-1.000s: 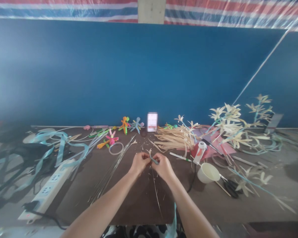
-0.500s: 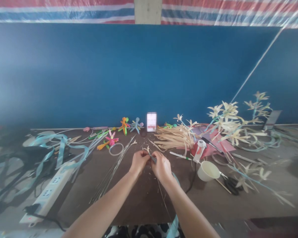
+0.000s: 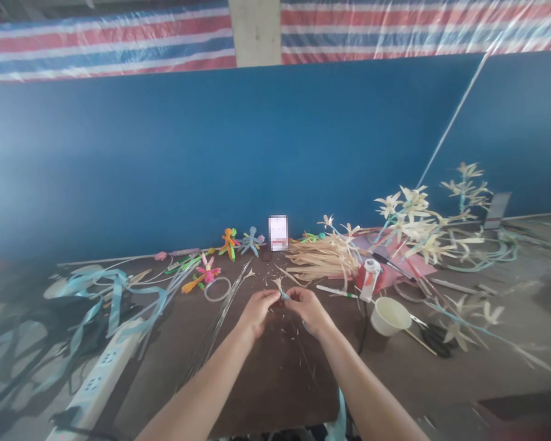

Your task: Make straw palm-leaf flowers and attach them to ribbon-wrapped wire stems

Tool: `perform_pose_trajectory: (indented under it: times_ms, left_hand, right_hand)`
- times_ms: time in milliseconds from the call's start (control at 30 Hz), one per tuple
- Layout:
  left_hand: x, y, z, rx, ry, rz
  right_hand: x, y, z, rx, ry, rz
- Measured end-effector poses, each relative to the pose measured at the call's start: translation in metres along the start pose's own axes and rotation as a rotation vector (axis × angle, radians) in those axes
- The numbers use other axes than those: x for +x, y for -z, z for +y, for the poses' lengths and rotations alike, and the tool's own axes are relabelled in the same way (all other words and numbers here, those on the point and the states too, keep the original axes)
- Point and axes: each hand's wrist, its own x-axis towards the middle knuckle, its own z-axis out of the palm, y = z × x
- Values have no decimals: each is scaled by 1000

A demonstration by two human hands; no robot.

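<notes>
Between my two hands, over the middle of the brown table [image 3: 261, 392], a small pale flower [image 3: 279, 284] points upward with light blue tape [image 3: 284, 296] at its base. My left hand [image 3: 259, 311] pinches the flower's base from the left, fingertips pressed together. My right hand [image 3: 307, 307] is closed on the blue tape from the right. Light blue tape also hangs by my right forearm at the table's front edge. Thin wires [image 3: 218, 318] lie left of my left hand, and small pale scraps are scattered below the hands.
Dry straw strips [image 3: 321, 258], finished flower stems [image 3: 416, 229], a white cup [image 3: 390, 316] and black scissors [image 3: 434, 340] lie right. Colourful fuzzy figures [image 3: 230, 244] and a blurred screen [image 3: 278, 233] stand behind. At left are a power strip [image 3: 98, 373] and blue ribbon [image 3: 114, 300].
The camera view has tilted, showing more striped sheet above. My fingers have shifted on the small flower, which now shows more clearly with blue tape at its base.
</notes>
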Motion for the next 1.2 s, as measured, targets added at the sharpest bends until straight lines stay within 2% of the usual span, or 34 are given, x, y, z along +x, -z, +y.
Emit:
perform_pose_trajectory:
  times_ms: [133, 367, 567, 667, 800, 1000, 1200]
  left_hand:
    - [0, 0, 1, -5, 3, -32]
    - [5, 4, -3, -26, 3, 1]
    - [3, 7, -2, 30, 33, 4]
    - [3, 5, 0, 104, 48, -9]
    - [4, 3, -1, 175, -13, 33]
    - [7, 3, -5, 234, -124, 98]
    - [5, 2, -5, 242, -146, 102]
  right_hand:
    - [0, 1, 3, 106, -63, -52]
    - [0, 2, 2, 159, -95, -99]
    - [2, 9, -6, -157, 13, -37]
    - [7, 14, -10, -208, 45, -23]
    - [11, 18, -14, -288, 73, -23]
    - [11, 15, -16, -375, 94, -24]
    - [10, 12, -14, -438, 111, 3]
